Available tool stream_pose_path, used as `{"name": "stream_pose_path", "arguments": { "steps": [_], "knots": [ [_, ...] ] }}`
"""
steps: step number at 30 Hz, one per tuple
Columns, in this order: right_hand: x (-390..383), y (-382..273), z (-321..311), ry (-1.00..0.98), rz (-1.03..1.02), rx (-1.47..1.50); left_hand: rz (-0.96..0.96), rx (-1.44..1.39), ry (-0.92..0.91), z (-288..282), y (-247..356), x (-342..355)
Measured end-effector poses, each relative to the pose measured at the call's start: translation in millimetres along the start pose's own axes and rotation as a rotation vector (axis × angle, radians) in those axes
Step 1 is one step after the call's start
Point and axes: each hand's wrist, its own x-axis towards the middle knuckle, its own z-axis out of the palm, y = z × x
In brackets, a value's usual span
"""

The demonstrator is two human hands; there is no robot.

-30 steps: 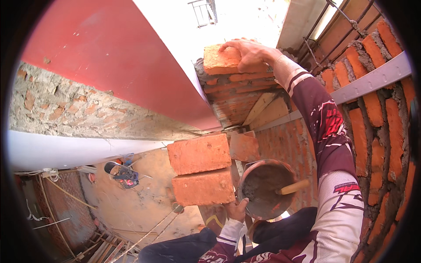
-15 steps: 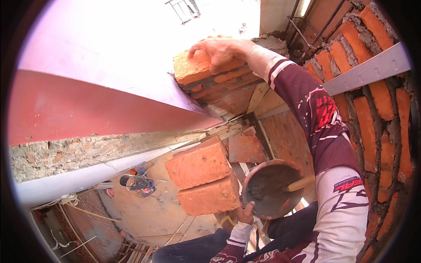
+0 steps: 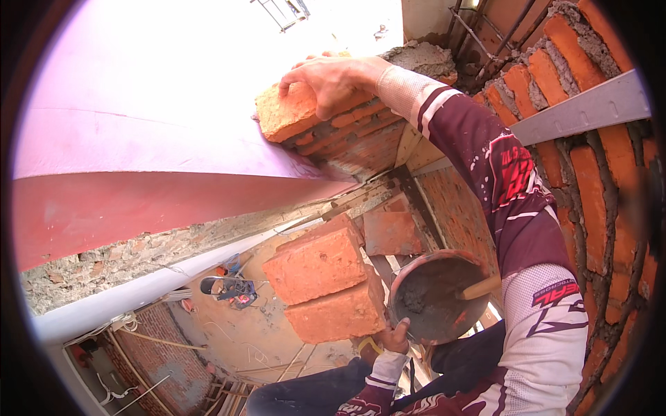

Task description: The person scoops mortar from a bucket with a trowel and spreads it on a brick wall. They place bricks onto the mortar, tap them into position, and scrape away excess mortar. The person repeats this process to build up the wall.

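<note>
My right hand (image 3: 329,82) reaches up and grips an orange brick (image 3: 286,111) at the end of a brick wall's top course, fingers over its top and thumb down the near side. Low in the middle, my left hand (image 3: 395,338) holds the rim of a dark round mortar bucket (image 3: 433,326), its thumb uppermost. Inside the bucket lies some grey mortar (image 3: 416,298); a wooden handle (image 3: 481,288) sticks out over its right side, partly behind my right sleeve. Left of the bucket, two bricks (image 3: 316,260) lie side by side.
At the right rises a brick wall (image 3: 586,201) with mortar joints, crossed by a metal straightedge (image 3: 583,111). A pink and red beam (image 3: 173,201) runs along the left. Far below, a person (image 3: 232,290) is on the lower floor (image 3: 263,353).
The view has shifted and turned slightly. My right hand and the brick appear a little farther left; both hands keep their hold.
</note>
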Motion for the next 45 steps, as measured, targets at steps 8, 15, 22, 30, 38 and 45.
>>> {"name": "stream_pose_path", "arguments": {
  "steps": [8,15,22,30,38,45],
  "knots": [
    [1,1,1,-0.008,-0.045,-0.062,-0.012,0.064,-0.053,2,12,1],
    [-1,-4,-2,-0.024,-0.028,-0.171,-0.049,-0.029,-0.011,11,16,-2],
    [-9,-13,0,0.035,0.115,-0.382,0.018,-0.031,-0.020,10,2,4],
    [-8,-2,-1,-0.002,0.004,-0.162,0.019,0.028,0.039,18,28,0],
    [-4,8,6,0.015,0.004,-0.142,-0.041,-0.036,0.065,18,26,-2],
    [2,13,8,-0.010,0.008,-0.147,0.056,-0.052,0.068,20,26,1]
  ]
}}
